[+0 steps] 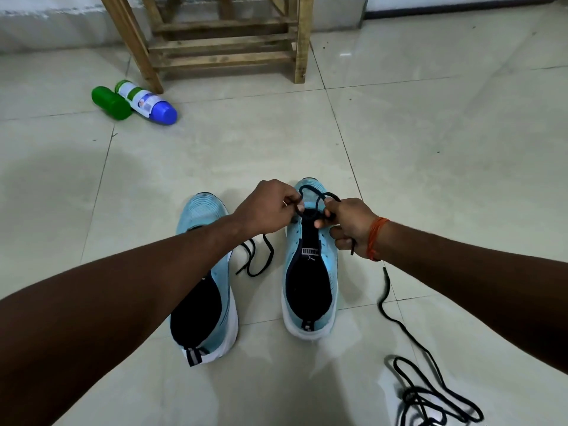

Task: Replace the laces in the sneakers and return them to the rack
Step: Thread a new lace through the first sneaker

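Observation:
Two light-blue sneakers with white soles stand side by side on the tiled floor, toes pointing away from me: the left sneaker (212,290) and the right sneaker (310,290). A black lace (316,198) loops over the right sneaker's upper eyelets. My left hand (267,210) pinches one part of this lace at the shoe's left side. My right hand (350,226) pinches it at the right side, with a lace end poking out below the fist. One loose end (258,256) lies between the shoes.
A second black lace (421,382) lies tangled on the floor at the lower right. The wooden rack (227,47) stands at the back. Beside its left leg lie a green bottle (110,103) and a white bottle with a blue cap (147,103).

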